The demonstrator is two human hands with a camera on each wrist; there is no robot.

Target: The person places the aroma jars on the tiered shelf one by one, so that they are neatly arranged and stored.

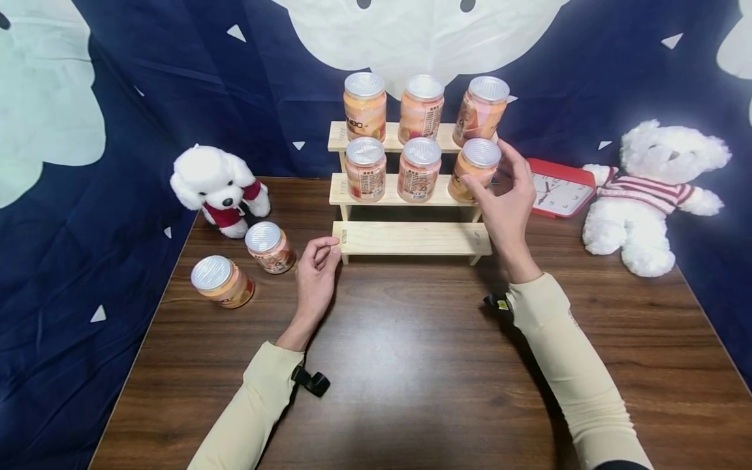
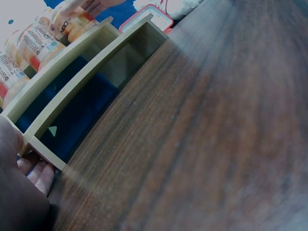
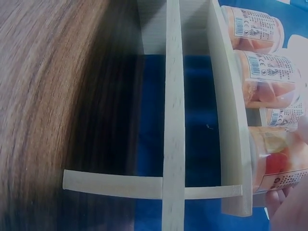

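A three-step wooden display rack stands toward the back of the table. Three fruit jars with silver lids line its top step, a middle one among them, and three more sit on the middle step. My right hand grips the rightmost jar of the middle step, thumb in front and fingers round its far side; the right wrist view shows this jar upon the step. At the rack's left end, my left hand pinches the bottom step's edge. The bottom step holds no jar.
Two more fruit jars, a nearer one and a farther one, stand left of my left hand. Behind them sits a white plush dog. To the rack's right are a red clock and a white teddy bear.
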